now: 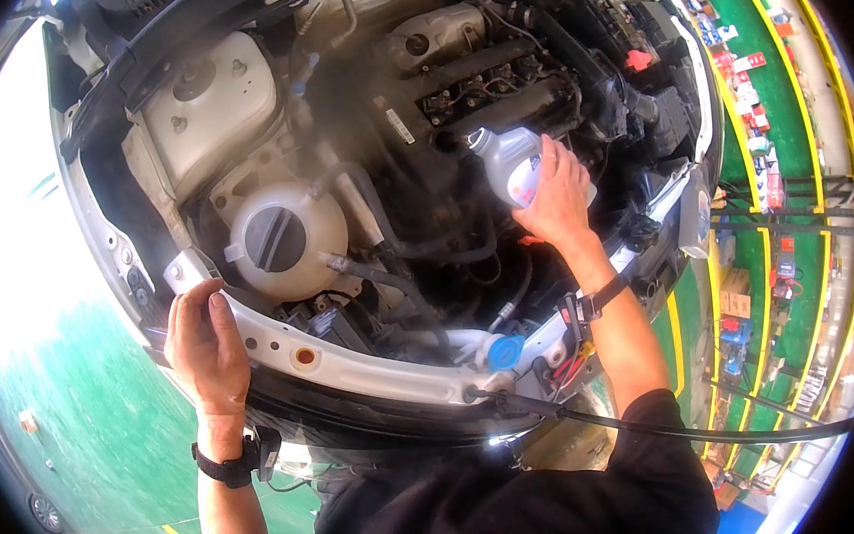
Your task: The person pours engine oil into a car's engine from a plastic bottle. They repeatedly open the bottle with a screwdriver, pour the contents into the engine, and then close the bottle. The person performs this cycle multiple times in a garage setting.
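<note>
car engine bay (123, 253), from above. the right hand (557, 201) grasps a grey bottle (508, 152) over the middle of the bay; the bottle is tilted, its neck near a round dark hole (447, 143) (whether they touch cannot be told). the left hand (206, 347), released, lies at the front rail (396, 382), near its left corner.

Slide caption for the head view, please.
Right hand holding a grey bottle over a car engine, left hand at the white front rail.
</note>
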### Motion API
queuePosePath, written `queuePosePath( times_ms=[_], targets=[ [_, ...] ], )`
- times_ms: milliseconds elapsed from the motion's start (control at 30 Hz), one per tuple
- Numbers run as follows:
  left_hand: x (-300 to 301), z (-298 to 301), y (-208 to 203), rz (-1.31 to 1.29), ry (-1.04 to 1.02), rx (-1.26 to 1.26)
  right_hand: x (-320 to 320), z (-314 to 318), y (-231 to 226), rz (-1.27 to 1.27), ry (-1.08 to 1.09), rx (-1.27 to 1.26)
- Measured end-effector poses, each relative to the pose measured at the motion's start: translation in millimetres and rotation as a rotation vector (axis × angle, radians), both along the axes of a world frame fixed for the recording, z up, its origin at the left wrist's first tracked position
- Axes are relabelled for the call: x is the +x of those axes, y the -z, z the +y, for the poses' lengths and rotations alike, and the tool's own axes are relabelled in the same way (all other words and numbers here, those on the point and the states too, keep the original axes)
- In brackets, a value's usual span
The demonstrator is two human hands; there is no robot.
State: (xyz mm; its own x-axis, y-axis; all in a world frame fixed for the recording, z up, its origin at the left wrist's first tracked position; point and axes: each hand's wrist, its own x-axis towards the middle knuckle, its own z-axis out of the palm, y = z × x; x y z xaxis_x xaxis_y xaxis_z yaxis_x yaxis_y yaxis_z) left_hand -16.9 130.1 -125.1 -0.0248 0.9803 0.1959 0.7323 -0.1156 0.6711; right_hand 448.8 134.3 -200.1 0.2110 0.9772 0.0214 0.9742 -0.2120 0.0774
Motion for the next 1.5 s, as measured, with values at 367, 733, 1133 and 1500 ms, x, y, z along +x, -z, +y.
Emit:
queuePosePath(
  times_ms=[367, 733, 1133, 1500],
  targets=[
    [-0.2, 0.0, 0.4, 0.001, -0.013, -0.015, -3.7, 1.5, -2.6, 0.036, 0.016, -0.015],
    [-0.7, 0.1, 2.2, -0.018, -0.018, -0.012, -3.5, 1.7, -1.1, 0.022, 0.028, -0.032],
    [-1.0, 0.3, 1.1, 0.008, -0.010, -0.025, -3.0, 1.3, 0.7, 0.000, 0.015, -0.030],
    [-1.3, 0.1, 0.8, 0.014, -0.001, -0.009, -3.0, 2.2, 0.7, -0.030, 0.004, -0.046]
  ],
)
